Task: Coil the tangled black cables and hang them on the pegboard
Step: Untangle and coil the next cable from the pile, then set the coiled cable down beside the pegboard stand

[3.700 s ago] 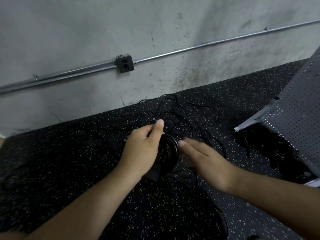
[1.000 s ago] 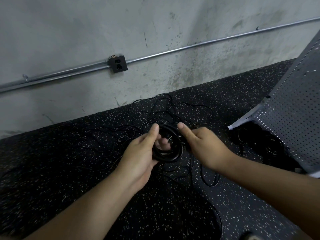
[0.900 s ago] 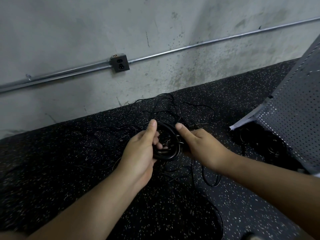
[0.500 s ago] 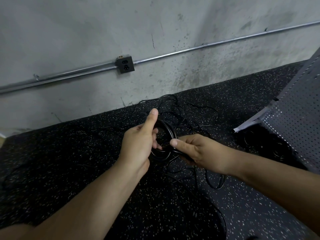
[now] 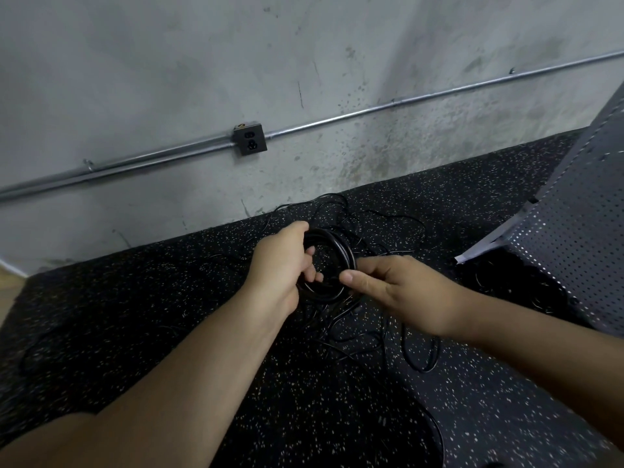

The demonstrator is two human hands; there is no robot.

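1. Holding a coil of black cable above the mat, my left hand grips its left side, fingers curled through the ring and thumb over the top.
2. My right hand pinches the coil's lower right edge between thumb and fingers; whether it takes the whole bundle or one strand, I cannot tell.
3. Loose cable trails from under the coil across the mat toward me, and a thinner tangle lies beyond it, near the foot of the wall.
4. The pegboard leans at my right, well apart from the coil; nothing of the coil is hung yet.
5. I judge the cable light and limp yet springy: the turns will want to spill open if either hold slackens.
6. The best hold, by my reckoning, wraps across all the turns at once, not a single strand.
7. Its smooth jacket may slide through my fingers, and the trailing length could snag in the tangle as I draw it in, so I would feed it slowly.
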